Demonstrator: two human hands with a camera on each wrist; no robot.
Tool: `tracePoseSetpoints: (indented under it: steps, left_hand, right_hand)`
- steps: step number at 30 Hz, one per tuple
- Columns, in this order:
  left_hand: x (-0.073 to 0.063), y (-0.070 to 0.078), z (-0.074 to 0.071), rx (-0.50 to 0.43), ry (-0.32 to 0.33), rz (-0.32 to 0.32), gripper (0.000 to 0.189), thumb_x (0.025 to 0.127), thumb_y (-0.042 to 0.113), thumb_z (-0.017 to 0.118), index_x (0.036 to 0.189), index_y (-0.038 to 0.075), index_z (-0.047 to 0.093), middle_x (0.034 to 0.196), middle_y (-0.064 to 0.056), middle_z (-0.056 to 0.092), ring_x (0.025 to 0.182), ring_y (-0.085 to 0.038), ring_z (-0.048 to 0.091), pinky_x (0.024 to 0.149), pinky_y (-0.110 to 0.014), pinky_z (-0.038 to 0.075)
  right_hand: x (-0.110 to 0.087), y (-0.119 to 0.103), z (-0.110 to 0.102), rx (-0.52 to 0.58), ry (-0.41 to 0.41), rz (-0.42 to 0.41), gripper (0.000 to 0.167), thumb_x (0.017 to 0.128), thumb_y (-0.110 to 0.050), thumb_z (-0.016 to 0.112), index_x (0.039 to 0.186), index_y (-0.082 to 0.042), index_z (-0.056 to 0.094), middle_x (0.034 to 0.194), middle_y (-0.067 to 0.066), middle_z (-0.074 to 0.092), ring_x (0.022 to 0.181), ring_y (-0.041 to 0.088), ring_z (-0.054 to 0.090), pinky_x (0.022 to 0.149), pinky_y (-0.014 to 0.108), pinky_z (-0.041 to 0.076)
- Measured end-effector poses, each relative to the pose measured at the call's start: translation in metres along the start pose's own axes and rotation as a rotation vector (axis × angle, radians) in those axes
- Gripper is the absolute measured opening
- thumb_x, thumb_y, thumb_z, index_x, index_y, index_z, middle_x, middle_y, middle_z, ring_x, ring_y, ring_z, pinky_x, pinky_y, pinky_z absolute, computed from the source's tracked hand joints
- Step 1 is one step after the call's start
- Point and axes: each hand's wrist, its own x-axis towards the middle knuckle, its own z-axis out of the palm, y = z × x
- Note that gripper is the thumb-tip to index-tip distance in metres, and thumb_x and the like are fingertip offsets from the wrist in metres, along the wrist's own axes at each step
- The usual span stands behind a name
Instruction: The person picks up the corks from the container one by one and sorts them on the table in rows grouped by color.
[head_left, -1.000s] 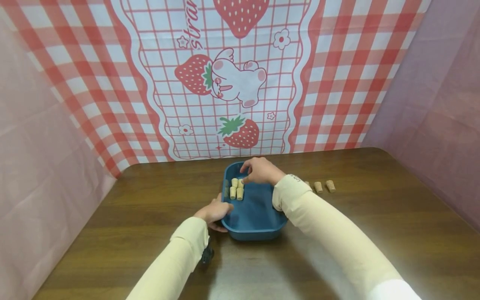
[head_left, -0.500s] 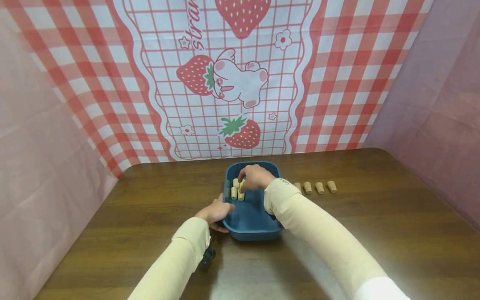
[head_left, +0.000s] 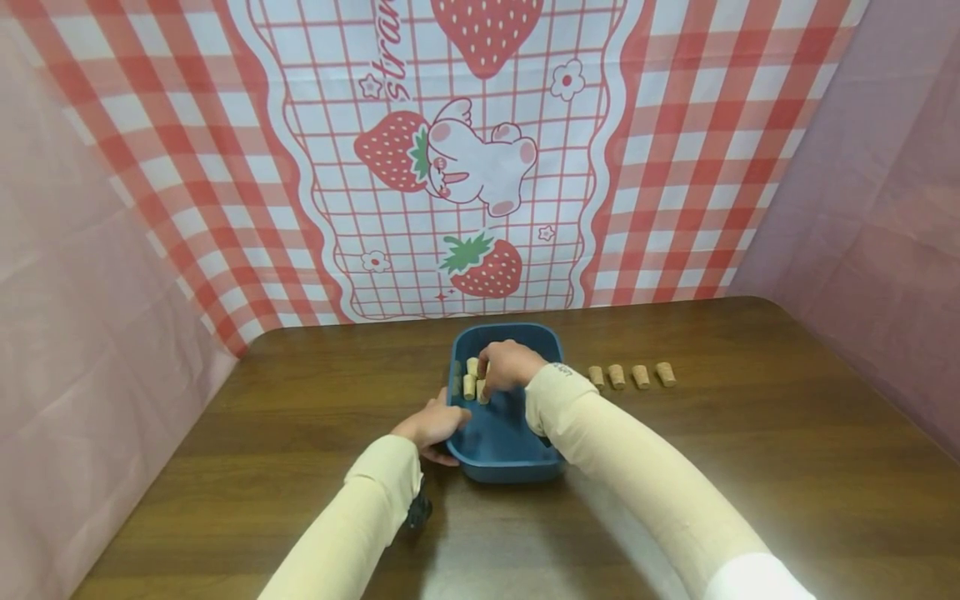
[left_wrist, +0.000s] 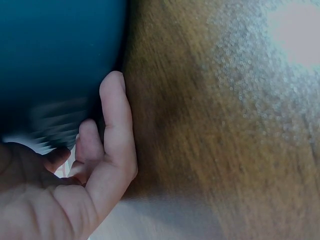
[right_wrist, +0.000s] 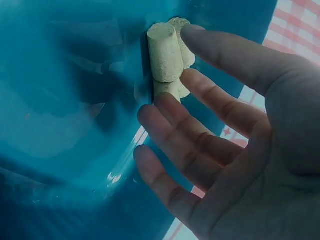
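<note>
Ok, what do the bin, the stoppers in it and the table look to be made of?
Bin: probably plastic, smooth and glossy, given the glints inside it.
Stoppers: likely cork, matt, by their pale, slightly rough surface.
Table: wood or wood-look laminate, I can't tell which; brown grain with a sheen.

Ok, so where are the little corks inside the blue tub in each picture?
Head: just below the picture's centre, by the tub's left side; the corks are partly covered by the right hand.
Left wrist: not in this picture.
Right wrist: at the top, a bit right of the middle, near the thumb and index finger.
Shared landmark: the blue tub, upper left in the left wrist picture, shows in all three.
</note>
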Motion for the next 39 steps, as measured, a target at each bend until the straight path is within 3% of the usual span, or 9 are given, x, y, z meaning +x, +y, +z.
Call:
tracePoseSetpoints:
  steps: [8,14,20,26,32,39]
  left_hand:
    - [0.001,0.0,0.0,0.0,0.001,-0.008,0.077,0.082,0.008,0.048,0.155,0.005,0.022,0.143,-0.025,0.025,0.091,-0.035,0.06,0.058,-0.038,0.064]
    - [0.002,0.0,0.0,0.0,-0.004,-0.005,0.076,0.082,0.008,0.048,0.154,0.004,0.023,0.142,-0.025,0.026,0.088,-0.034,0.061,0.055,-0.036,0.064]
    - [0.004,0.0,-0.002,0.014,-0.02,-0.011,0.079,0.081,0.007,0.047,0.155,0.003,0.019,0.145,-0.025,0.023,0.092,-0.035,0.059,0.057,-0.036,0.064]
    - [0.003,0.0,-0.001,0.012,-0.019,-0.013,0.08,0.081,0.007,0.047,0.155,0.003,0.019,0.145,-0.025,0.024,0.093,-0.035,0.059,0.057,-0.037,0.064]
    - [0.003,-0.001,0.0,0.013,-0.007,0.002,0.079,0.081,0.008,0.047,0.155,0.003,0.02,0.145,-0.025,0.025,0.091,-0.035,0.059,0.055,-0.036,0.064]
    - [0.003,-0.001,0.001,0.012,0.008,0.005,0.073,0.082,0.009,0.048,0.151,0.003,0.026,0.142,-0.025,0.028,0.082,-0.032,0.061,0.051,-0.033,0.062]
  right_hand:
    - [0.001,-0.003,0.002,-0.032,-0.026,0.0,0.038,0.081,-0.015,0.085,0.114,-0.009,0.067,0.11,0.008,0.065,0.095,0.022,0.06,0.084,0.036,0.056]
    - [0.003,-0.006,0.004,-0.04,-0.012,-0.013,0.031,0.078,-0.012,0.086,0.101,-0.008,0.065,0.095,0.005,0.063,0.085,0.021,0.058,0.074,0.032,0.054]
    - [0.006,-0.004,0.007,-0.067,-0.006,-0.013,0.027,0.077,-0.014,0.086,0.097,-0.008,0.069,0.092,0.004,0.064,0.085,0.02,0.061,0.075,0.033,0.056]
    - [0.005,-0.004,0.008,-0.067,-0.002,-0.006,0.027,0.078,-0.013,0.086,0.1,-0.007,0.071,0.093,0.004,0.066,0.087,0.02,0.061,0.078,0.035,0.057]
    - [-0.001,-0.006,0.002,-0.065,-0.002,-0.004,0.036,0.083,-0.018,0.084,0.114,-0.006,0.071,0.106,0.006,0.068,0.093,0.022,0.063,0.083,0.04,0.058]
    - [-0.009,-0.01,-0.012,-0.043,-0.007,-0.005,0.039,0.086,-0.02,0.082,0.121,-0.007,0.069,0.118,0.01,0.066,0.101,0.026,0.063,0.087,0.041,0.058]
